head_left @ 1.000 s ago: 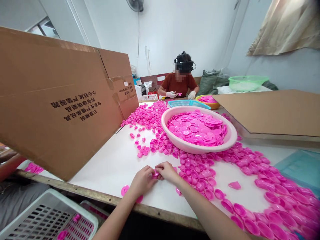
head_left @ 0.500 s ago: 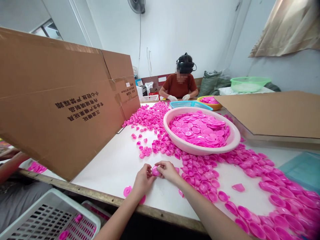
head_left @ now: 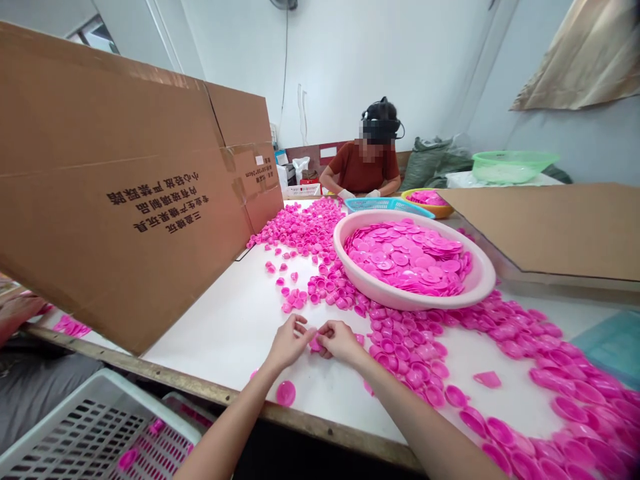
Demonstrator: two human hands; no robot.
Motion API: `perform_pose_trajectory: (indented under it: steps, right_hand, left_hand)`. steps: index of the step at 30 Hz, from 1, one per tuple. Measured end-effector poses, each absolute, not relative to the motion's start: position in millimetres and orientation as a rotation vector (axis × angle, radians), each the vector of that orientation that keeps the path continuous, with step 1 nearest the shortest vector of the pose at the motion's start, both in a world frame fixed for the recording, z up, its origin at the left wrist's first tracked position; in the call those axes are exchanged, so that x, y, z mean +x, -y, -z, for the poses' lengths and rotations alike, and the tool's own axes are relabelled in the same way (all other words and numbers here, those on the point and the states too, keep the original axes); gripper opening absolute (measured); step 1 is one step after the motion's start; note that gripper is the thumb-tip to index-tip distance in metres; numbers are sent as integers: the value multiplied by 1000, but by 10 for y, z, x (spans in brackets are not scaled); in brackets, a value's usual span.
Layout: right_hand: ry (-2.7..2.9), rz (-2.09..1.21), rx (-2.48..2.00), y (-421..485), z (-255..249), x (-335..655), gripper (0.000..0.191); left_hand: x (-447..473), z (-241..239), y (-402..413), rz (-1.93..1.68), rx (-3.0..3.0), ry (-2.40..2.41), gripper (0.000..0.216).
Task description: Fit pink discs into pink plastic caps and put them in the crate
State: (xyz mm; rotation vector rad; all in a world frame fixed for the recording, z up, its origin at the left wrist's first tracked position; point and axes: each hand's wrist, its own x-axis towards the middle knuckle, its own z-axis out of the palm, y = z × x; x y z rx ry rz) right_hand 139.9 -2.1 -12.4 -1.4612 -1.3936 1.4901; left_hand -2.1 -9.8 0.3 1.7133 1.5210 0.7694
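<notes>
In front of me, over the white table [head_left: 200, 340], my left hand [head_left: 290, 343] and my right hand [head_left: 339, 341] meet at a small pink plastic cup [head_left: 315, 345]. Both are closed on it, the right thumb and fingers pinching it and the left thumb pressing its near side; fingers cover most of it. A round pink piece [head_left: 286, 393] lies near the table edge by my left forearm, which partly hides another pink bit. Just right of my hands spreads a heap of pink cups [head_left: 400, 350].
A pale pink basin [head_left: 415, 301] full of pink discs [head_left: 407, 257] stands beyond my hands. A big cardboard box [head_left: 125, 220] walls the left side. A white slotted basket [head_left: 95, 400] sits below the edge. Across the table works a person [head_left: 363, 167], near a blue basket [head_left: 387, 207].
The pink cup has turned between my fingers, and less of it shows. My left fingers have lifted slightly. The view has shifted, uncovering the round pink piece beside my left forearm.
</notes>
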Motion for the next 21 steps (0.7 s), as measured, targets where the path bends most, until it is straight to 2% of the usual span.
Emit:
perform_pose_trajectory:
  steps: [4,9,17,21]
  right_hand:
    - [1320,-1562,-1449,35,95,1418,6]
    - [1234,-1798,-1365,-2,104,1507,10]
    - [1428,-1934,-1526,-174,90,1534,14]
    - [1423,-1846,-1548,-137,111,1514,16]
  left_hand:
    - [203,-7,-121,-674,2004,-1806,25]
    - [338,115,-134,-432,2091,-1953,29]
    - [270,168,-98,-477,2200,-1872,29]
    - [288,133,-73,-527,2271,-1892,31]
